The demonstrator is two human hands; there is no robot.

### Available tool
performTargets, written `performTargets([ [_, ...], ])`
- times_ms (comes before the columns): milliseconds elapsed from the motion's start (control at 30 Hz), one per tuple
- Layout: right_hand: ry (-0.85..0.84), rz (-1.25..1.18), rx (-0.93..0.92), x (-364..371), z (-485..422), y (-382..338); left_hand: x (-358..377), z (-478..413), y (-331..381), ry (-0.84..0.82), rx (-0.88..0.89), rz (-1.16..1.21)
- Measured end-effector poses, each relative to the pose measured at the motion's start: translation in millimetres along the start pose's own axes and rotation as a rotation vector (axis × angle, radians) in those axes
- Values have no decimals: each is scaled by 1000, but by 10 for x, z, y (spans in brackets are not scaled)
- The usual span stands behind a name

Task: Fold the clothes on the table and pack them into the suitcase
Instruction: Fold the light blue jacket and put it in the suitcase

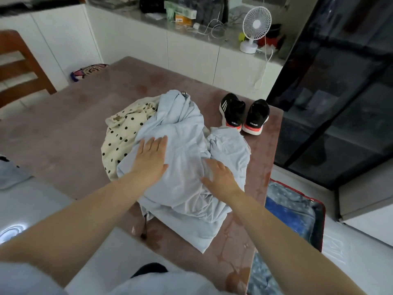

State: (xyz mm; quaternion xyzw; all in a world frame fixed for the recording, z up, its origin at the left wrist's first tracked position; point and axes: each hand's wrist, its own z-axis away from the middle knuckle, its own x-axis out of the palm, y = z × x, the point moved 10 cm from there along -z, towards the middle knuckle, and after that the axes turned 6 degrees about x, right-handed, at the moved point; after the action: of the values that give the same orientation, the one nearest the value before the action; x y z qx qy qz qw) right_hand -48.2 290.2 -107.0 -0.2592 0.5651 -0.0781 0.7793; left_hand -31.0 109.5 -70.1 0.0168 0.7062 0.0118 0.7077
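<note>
Early stage, nothing folded. Light blue garment (182, 167) is left crumpled on bench (63, 135). It is pressed flat by left hand (152, 158), fingers (157, 143) straight and released, and by right hand (221, 177), fingers relaxed, nothing grasped. Dotted cream garment (119, 137) is bunched at its left, partly under it. 2 shoes (244, 113) are set beyond it. Suitcase (322, 222) is open to its right, below bench edge. 2 garments are left to fold and pack.

Blue garment (187, 167): thin matt cloth, creased.
Table (70, 124): matt, soft-looking pink cover.
Floor (32, 211): glossy, smooth.
</note>
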Motion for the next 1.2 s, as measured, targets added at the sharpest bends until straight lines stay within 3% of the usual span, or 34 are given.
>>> performTargets([
  [267,65,0,-58,191,-506,-602,-109,-688,-554,-22,76,-46],
  [433,107,-17,-63,394,-536,-1022,-179,-960,-709,-24,219,-133],
  [533,6,120,-60,762,-471,-1123,-246,-1094,-697,14,338,-80],
  [633,105,340,-101,892,-363,-1172,-346,-1178,-534,16,461,106],
  [733,244,80,-79,595,-290,-1043,-489,-1284,-264,-27,562,311],
  [867,155,-398,240,61,-237,-507,-623,-1439,-91,-150,527,589],
  [1033,524,-686,526,-873,-21,354,-817,-1726,104,-136,437,773],
  [1200,668,-845,665,-1112,136,769,-986,-1824,591,-79,495,838],
])
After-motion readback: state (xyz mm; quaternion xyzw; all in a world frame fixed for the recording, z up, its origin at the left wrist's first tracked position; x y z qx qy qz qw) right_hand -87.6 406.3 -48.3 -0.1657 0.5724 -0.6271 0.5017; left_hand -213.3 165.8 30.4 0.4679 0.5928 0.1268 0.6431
